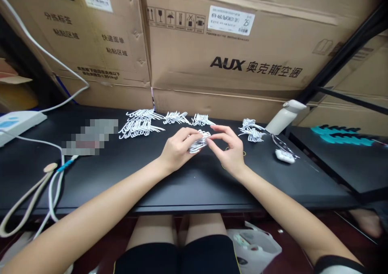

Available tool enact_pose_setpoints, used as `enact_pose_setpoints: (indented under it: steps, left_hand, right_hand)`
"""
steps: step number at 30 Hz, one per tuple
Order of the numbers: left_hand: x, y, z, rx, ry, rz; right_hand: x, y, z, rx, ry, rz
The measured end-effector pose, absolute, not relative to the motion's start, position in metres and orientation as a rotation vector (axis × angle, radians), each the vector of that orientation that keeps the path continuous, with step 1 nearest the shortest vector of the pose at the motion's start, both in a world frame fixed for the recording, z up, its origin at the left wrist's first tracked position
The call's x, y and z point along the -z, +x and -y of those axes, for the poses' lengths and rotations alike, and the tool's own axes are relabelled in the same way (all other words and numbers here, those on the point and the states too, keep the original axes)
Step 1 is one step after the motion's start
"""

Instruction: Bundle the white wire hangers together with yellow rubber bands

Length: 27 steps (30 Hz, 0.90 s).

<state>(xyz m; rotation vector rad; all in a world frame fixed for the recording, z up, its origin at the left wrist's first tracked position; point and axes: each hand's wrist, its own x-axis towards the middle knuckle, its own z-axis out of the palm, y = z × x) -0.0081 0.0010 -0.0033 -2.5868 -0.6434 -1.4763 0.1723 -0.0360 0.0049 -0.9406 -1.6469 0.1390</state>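
My left hand (178, 146) is closed around a bundle of white wire hooks (198, 144) just above the black table. At the bundle's right end, the thumb and index finger of my right hand (228, 146) pinch it. Behind my hands lie more hooks in rows: a large double pile (140, 127) at left, a small pile (176, 117), and another small pile (201, 119). A further group of white hooks (253, 133) sits to the right. Under and beside my right hand shows a thin yellow rubber band (244, 153).
Large cardboard boxes (194, 64) stand along the back. At right are a white bottle (281, 118), a small white case (285, 156) with a dark strap, and teal pieces (342, 136). Cables and a white power strip (21, 124) occupy the left. A plastic bag (257, 245) lies below the table.
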Motion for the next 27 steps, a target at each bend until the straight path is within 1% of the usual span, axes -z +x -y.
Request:
enact_pose_setpoints:
  steps: [2,7,10,15,19,22,27]
  left_hand:
    - [0.0041,-0.0083,-0.002,1.458,-2.511,0.626]
    - [0.0032,-0.0068,-0.001,1.433,-2.393,0.592]
    - [0.0015,-0.0063,0.0003,1.409,-2.378,0.59]
    - [-0.0003,-0.0062,0.0014,1.354,-2.407,0.65]
    - [0.0008,-0.0052,0.0011,1.359,-2.416,0.594]
    - [0.0022,-0.0053,0.0008,1.414,-2.432,0.571]
    - [0.0023,-0.0064,-0.0006,1.581,-2.521,0.68]
  right_hand:
    - [-0.0038,0.1721,0.0353,-0.172,-0.966,1.645]
    - [0.0006,0.1706,0.0322,-0.429,-0.929,1.623]
    - [0.002,0.1685,0.0333,-0.505,-0.885,1.635]
    - [0.0015,0.166,0.0371,-0.503,-0.849,1.711]
    - [0.0015,0.1655,0.0377,-0.543,-0.827,1.715]
    - [0.0004,0.1661,0.037,-0.548,-0.823,1.729]
    - [-0.0043,0.1683,0.0376,-0.397,-0.874,1.752]
